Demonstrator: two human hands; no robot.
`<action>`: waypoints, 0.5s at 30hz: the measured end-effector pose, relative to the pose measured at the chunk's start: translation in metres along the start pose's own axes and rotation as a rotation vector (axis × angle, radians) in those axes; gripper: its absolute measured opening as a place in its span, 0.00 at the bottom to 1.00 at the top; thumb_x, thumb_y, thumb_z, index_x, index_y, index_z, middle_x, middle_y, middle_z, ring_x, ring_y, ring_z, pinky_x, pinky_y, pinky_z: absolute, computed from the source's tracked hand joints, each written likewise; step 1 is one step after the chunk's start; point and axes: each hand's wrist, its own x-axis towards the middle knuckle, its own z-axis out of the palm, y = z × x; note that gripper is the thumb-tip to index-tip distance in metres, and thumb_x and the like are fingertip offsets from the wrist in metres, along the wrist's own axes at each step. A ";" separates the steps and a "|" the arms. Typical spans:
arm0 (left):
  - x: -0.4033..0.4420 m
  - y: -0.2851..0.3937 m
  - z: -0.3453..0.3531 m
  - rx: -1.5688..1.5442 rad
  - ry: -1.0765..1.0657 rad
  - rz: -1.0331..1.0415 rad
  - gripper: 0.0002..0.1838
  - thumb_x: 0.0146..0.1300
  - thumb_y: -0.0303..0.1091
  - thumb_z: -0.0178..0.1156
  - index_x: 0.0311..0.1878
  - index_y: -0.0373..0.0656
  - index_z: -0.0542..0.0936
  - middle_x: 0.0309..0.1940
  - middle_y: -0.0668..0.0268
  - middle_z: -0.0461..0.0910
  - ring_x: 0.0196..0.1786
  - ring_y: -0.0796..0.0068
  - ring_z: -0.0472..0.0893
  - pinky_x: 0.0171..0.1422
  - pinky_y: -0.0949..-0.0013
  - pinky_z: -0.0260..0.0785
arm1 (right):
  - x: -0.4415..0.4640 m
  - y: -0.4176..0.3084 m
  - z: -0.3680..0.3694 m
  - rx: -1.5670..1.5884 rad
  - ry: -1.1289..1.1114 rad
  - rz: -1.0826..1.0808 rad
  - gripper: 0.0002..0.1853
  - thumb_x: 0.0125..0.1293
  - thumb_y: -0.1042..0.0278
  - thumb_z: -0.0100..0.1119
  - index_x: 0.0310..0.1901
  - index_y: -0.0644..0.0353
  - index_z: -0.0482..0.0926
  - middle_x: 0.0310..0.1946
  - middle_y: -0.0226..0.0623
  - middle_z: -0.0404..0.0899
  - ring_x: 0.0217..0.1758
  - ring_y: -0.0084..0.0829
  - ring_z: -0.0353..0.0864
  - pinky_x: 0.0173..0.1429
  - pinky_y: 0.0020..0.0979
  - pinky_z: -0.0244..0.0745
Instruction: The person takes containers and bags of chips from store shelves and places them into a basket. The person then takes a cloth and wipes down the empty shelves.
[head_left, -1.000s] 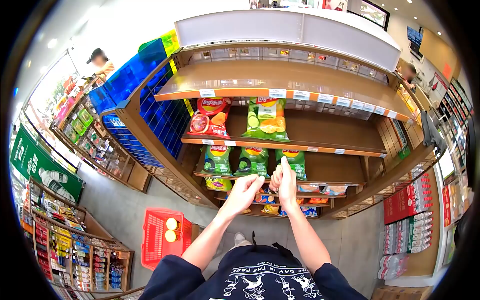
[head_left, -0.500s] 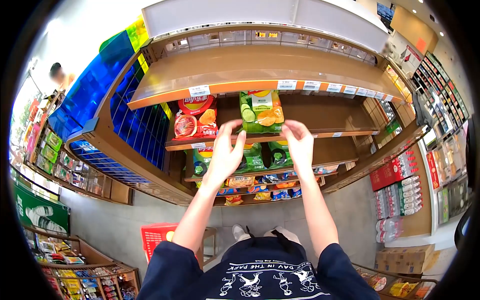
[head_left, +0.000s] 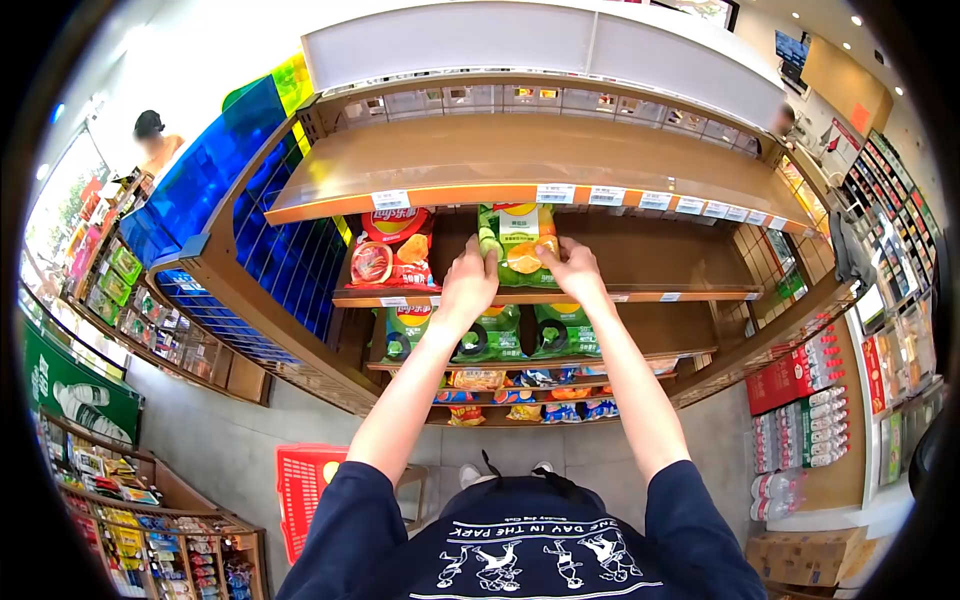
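A green bag of potato chips (head_left: 520,245) with cucumber pictures stands upright on the second shelf. My left hand (head_left: 469,281) is closed on its left edge, and my right hand (head_left: 573,267) pinches its right edge with bent fingers. Just left of my left hand is a red bag of Lay's chips (head_left: 391,250) on the same shelf. On the shelf below sit several green chip bags (head_left: 565,327), partly covered by my forearms.
The bare brown top shelf (head_left: 540,150) overhangs the bags, its front edge lined with price tags. A red basket (head_left: 305,490) stands on the floor at my left. Bottle packs (head_left: 800,430) are stacked at the right. A person (head_left: 155,145) is at the far left.
Both hands have moved in from just in front of the green chip bag and closed on its two sides. The view has shifted slightly.
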 end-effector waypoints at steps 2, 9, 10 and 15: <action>-0.001 0.002 0.001 -0.042 0.021 0.022 0.21 0.70 0.38 0.51 0.59 0.31 0.69 0.42 0.35 0.80 0.48 0.34 0.79 0.52 0.44 0.72 | -0.007 -0.008 -0.003 0.004 -0.003 0.001 0.24 0.63 0.54 0.65 0.51 0.67 0.80 0.40 0.49 0.86 0.45 0.39 0.86 0.50 0.34 0.77; -0.010 0.024 -0.010 -0.283 0.098 0.093 0.20 0.68 0.32 0.56 0.60 0.32 0.71 0.46 0.41 0.81 0.51 0.43 0.81 0.54 0.54 0.73 | -0.017 -0.018 -0.015 0.223 0.096 -0.099 0.22 0.63 0.61 0.67 0.52 0.70 0.79 0.39 0.45 0.86 0.43 0.31 0.86 0.48 0.31 0.78; -0.013 0.028 -0.012 -0.277 0.095 0.092 0.20 0.68 0.32 0.56 0.60 0.32 0.71 0.46 0.41 0.81 0.51 0.43 0.81 0.54 0.54 0.73 | -0.020 -0.021 -0.019 0.284 0.093 -0.100 0.22 0.63 0.63 0.67 0.52 0.71 0.79 0.39 0.44 0.86 0.43 0.28 0.85 0.48 0.29 0.78; -0.050 0.039 -0.019 -0.458 0.093 -0.004 0.20 0.68 0.33 0.60 0.59 0.32 0.72 0.44 0.51 0.83 0.44 0.70 0.84 0.46 0.68 0.77 | -0.051 -0.020 -0.046 0.416 -0.063 -0.065 0.24 0.61 0.63 0.70 0.52 0.73 0.78 0.41 0.44 0.85 0.43 0.25 0.84 0.49 0.27 0.79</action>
